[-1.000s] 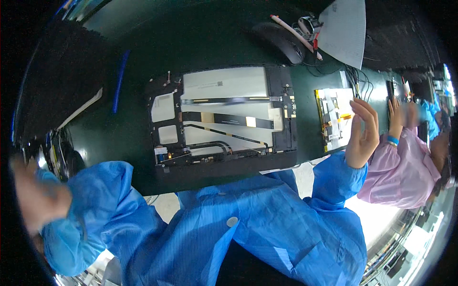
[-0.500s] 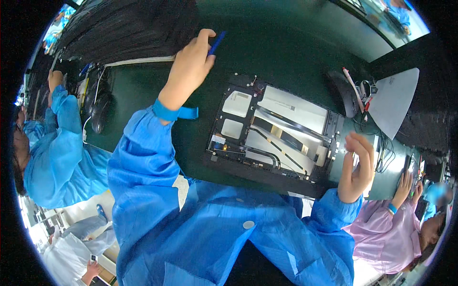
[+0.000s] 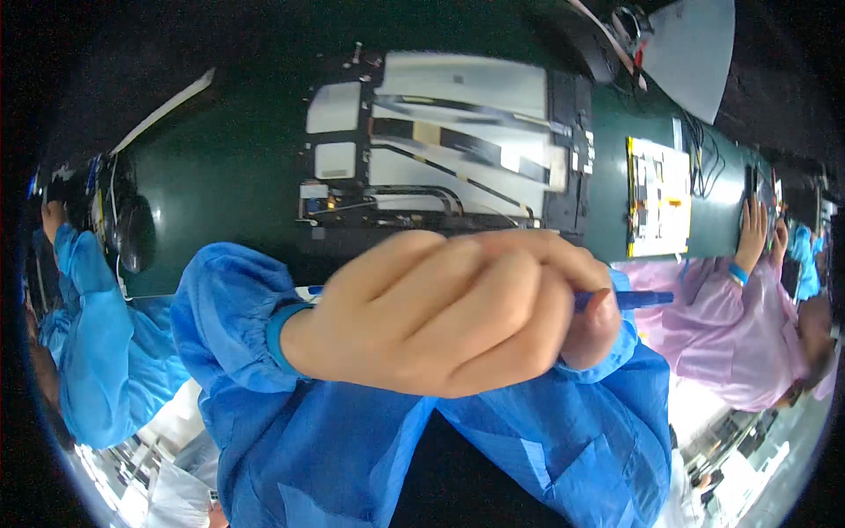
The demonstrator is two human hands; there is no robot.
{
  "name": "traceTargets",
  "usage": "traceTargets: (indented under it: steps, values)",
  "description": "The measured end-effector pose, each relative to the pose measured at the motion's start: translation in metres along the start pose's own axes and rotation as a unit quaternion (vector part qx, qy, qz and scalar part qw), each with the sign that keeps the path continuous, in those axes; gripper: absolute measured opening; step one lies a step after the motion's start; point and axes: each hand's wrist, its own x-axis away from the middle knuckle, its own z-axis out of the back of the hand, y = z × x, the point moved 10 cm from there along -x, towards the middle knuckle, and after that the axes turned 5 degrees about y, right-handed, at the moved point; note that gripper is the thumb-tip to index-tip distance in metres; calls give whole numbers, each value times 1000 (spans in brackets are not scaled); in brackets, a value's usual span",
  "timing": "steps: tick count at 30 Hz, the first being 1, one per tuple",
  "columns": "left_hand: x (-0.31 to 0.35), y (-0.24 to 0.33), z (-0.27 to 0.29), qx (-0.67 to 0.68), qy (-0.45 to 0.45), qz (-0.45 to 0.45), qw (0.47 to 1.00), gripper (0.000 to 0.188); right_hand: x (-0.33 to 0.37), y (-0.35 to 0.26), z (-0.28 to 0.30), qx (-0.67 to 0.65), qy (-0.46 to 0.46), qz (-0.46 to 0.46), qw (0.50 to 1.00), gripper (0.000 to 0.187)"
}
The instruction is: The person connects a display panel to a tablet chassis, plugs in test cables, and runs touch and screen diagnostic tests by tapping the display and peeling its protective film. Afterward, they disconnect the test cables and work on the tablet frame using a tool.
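Both my hands are raised close to the camera and pressed together above my lap. My left hand (image 3: 431, 321) lies in front with its fingers curled closed, covering most of my right hand (image 3: 590, 330), whose thumb and bent fingers show at the right. A slim blue pen-like stick (image 3: 647, 299) juts out to the right of them; the grip on it is partly hidden, and it sits within the closed hands. Just beyond them a black device housing (image 3: 339, 198), opened up with ribbon cables and pale panels, lies on the dark green table (image 3: 220, 176).
To the right of the housing lies a white-and-yellow flat panel (image 3: 658, 198), with black cables (image 3: 704, 158) beside it. A grey plate (image 3: 691, 57) stands at the back right. A co-worker in pink (image 3: 731, 334) sits at right, another in blue (image 3: 110, 343) at left.
My left hand has come back from the far side of the table with the blue stick and met my right hand near my body. The view has shifted, so the housing appears higher up.
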Motion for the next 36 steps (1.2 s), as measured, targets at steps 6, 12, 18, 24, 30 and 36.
traceTargets:
  steps: [6, 12, 18, 24, 30, 36]
  values:
    - [30, 27, -16, 140, -287, -53, 946, 41, 47, -10, 14, 191, 26, 110, 975, 67]
    - [54, -51, -24, 251, -439, 151, 849, 36, 113, -50, 82, -55, 298, 324, 896, 55]
    - [71, -213, -5, 88, -66, 412, 905, 37, 78, -21, 108, 254, 447, 244, 822, 84]
    - [103, -244, -25, 165, -50, 420, 891, 38, 54, -14, 108, 315, 411, 205, 831, 80]
    - [115, -264, -21, 98, -70, 451, 884, 38, 38, -14, 89, 430, 390, 298, 758, 23]
    - [112, -256, -22, 41, -103, 468, 877, 36, 49, -10, 93, 397, 476, 266, 738, 26]
